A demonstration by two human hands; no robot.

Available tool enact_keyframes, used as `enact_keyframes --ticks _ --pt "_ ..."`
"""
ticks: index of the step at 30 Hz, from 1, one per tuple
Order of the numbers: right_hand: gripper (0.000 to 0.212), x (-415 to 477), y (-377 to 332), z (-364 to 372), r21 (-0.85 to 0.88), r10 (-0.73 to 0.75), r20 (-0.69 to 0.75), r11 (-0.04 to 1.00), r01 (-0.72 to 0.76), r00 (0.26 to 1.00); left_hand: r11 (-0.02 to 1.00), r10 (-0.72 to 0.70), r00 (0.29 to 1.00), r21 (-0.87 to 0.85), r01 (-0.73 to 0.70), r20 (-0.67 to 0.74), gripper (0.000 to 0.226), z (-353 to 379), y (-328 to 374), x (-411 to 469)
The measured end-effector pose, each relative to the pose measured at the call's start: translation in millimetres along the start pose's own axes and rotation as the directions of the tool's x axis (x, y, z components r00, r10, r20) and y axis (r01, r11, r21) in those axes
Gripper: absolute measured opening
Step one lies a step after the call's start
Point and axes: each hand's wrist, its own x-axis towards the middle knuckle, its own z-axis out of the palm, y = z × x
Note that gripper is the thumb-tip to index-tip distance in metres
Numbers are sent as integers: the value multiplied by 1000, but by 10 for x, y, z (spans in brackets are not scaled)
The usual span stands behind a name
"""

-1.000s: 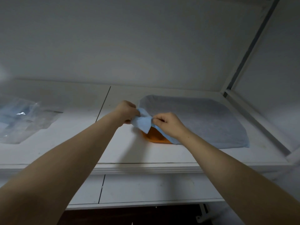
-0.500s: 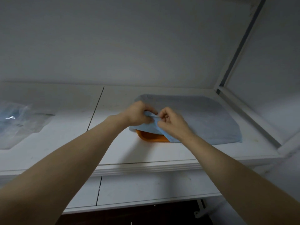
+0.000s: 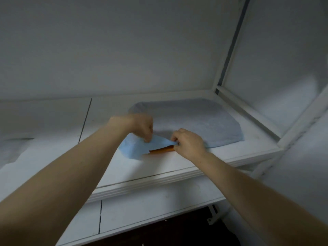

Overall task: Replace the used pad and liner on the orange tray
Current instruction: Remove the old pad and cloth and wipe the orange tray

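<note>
Has drawn the left hand (image 3: 140, 126) away from the right hand (image 3: 188, 142) since half a second ago, when the knuckles nearly met. Pinches the thin light-blue sheet flap (image 3: 134, 148) from above with the left fingertips, fingers curled down. Pinches the same flap's near edge between right thumb and forefinger, other fingers curled in. Holds it stretched between both hands, its loose part drooping over the near left corner of the orange plastic tray (image 3: 161, 150) onto the white table (image 3: 53, 157). Leaves only a thin orange strip of rim showing, less than before. Keeps the tray near the table's front edge, right of a dark seam (image 3: 85, 119) in the top. Hides the rest of the tray under a grey-blue rectangular pad (image 3: 195, 119) reaching back towards the plain white wall (image 3: 142, 50); cannot tell whether flap and pad are one piece. Closes the right corner with a white frame post bearing a dark strip (image 3: 230, 41). Carries a white front panel (image 3: 150, 206) below the moulded table edge.
</note>
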Motion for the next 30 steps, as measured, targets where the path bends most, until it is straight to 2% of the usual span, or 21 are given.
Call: enact_keyframes --ticks 3,4,7,9,13,16,19,22,25,27,28,30 --pt "28 -6 22 -53 109 38 -12 993 -37 999 998 53 998 35 -54 31 87 53 290 39" --pt "30 -19 20 -82 141 51 -29 989 -46 998 994 101 995 43 -100 -13 91 93 393 51" --pt "28 -79 23 -175 259 123 -149 963 -81 981 971 241 943 47 -236 -230 59 232 569 166" --pt "28 -131 49 -199 311 164 -191 945 -99 968 966 249 915 11 -259 -317 41 244 591 203" --pt "39 -226 207 -43 184 251 -153 958 -222 956 965 263 926 66 -255 -270 34 167 588 212" --pt "28 -302 354 44 87 309 -208 951 -297 928 964 265 936 79 -253 -233 25 145 578 231" --pt "21 -354 499 45 -5 293 -209 954 -301 933 968 250 953 79 -239 -171 23 148 578 232" --pt "21 -369 609 39 28 253 -215 967 -253 943 971 220 970 116 -208 -105 28 148 625 240" --pt "28 -366 644 -8 65 188 -242 982 -178 952 970 195 978 159 -181 -72 48 163 771 263" --pt "38 -371 648 -64 76 158 -266 987 -143 951 972 197 974 150 -180 -108 70 238 905 298" --pt "38 -364 666 -89 81 160 -267 986 -143 950 971 215 964 140 -194 -157 75 285 984 329" --pt "31 -335 691 -100 83 155 -248 987 -138 956 966 257 928 110 -235 -269 64 378 1085 385"
